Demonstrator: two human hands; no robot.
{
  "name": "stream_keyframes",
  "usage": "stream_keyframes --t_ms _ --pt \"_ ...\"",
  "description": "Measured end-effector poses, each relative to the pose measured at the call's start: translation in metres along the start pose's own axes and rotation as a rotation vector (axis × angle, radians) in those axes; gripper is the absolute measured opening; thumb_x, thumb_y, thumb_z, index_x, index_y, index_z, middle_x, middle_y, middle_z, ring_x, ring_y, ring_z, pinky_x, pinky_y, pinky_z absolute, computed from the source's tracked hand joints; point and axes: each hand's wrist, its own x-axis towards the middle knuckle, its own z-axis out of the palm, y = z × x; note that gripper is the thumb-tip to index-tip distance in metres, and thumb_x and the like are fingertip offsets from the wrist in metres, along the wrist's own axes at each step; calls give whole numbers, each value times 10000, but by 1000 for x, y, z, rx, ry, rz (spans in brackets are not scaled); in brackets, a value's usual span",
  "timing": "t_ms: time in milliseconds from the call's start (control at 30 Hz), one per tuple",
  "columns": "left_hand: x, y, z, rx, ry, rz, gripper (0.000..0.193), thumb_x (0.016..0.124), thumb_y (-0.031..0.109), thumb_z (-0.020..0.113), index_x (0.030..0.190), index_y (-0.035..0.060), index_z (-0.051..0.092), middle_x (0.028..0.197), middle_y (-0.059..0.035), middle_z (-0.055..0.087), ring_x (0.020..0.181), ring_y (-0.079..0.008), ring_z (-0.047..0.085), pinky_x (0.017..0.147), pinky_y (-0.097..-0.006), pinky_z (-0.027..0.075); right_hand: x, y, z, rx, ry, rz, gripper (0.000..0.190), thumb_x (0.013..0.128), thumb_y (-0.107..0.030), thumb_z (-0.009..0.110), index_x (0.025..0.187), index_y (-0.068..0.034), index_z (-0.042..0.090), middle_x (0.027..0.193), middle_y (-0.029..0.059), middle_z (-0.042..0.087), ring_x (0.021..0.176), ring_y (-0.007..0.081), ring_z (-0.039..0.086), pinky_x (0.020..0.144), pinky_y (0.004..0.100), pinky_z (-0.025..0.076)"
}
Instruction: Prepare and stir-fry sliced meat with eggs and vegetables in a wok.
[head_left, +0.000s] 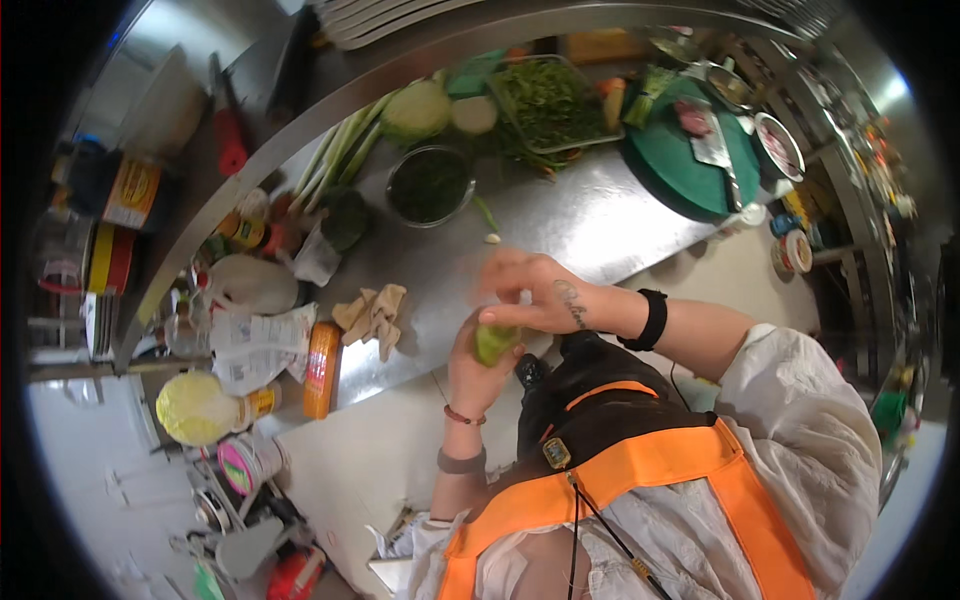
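My left hand (476, 367) is closed around a light green vegetable (491, 343), perhaps a pepper, in front of my apron at the near edge of the steel worktop (442, 262). Over its top comes my right hand (536, 292), the thumb at the vegetable's upper end. The right fingers are apart from the thumb and blurred by motion; nothing held shows between them. Just beyond lies a small pale piece (492, 238), maybe a garlic clove, with a green stalk (486, 214) behind it. A glass bowl of dark green contents (431, 186) stands farther back.
At the right, a cleaver (718, 154) and meat (694, 118) lie on a round green cutting board (652, 169). A tray of leafy greens (547, 97) and a cabbage (416, 109) line the back. Left are a crumpled cloth (375, 315), an orange bottle (321, 367) and a jug (251, 285).
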Motion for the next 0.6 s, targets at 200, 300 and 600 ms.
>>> stream_keyframes --t_ms 200,300,600 --pt "5 2 10 495 -218 302 508 672 131 763 1117 63 528 984 -156 590 932 -372 561 782 -428 468 -54 -26 -9 -640 -32 102 144 790 -123 655 795 6 591 740 131 595 657 293 601 597 363 483" --pt "9 10 27 410 -344 401 461 668 91 742 1081 79 537 961 -148 578 916 -374 556 751 -424 462 -81 -19 -13 -925 -431 115 175 805 -149 647 764 2 570 728 152 599 644 303 605 591 364 482" --pt "7 25 72 374 -525 563 185 695 121 694 820 93 560 737 -114 574 701 -353 567 573 -419 435 -131 -47 -16 -306 -60 446 191 867 -156 596 780 14 612 655 158 624 553 300 601 525 364 459"
